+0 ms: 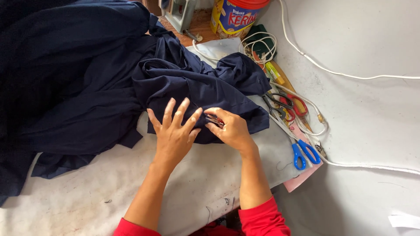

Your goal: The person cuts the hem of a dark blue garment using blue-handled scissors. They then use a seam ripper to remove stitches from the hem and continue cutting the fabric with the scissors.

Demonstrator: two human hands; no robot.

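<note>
Red sleeves (262, 218) pushed up past elbows; forearms bare, hands without rings.

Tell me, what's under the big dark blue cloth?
Under the navy cloth lies a pale padded work surface, showing at its near edge. The left hand presses flat on top. Whatever else lies beneath the folds is covered.
</note>
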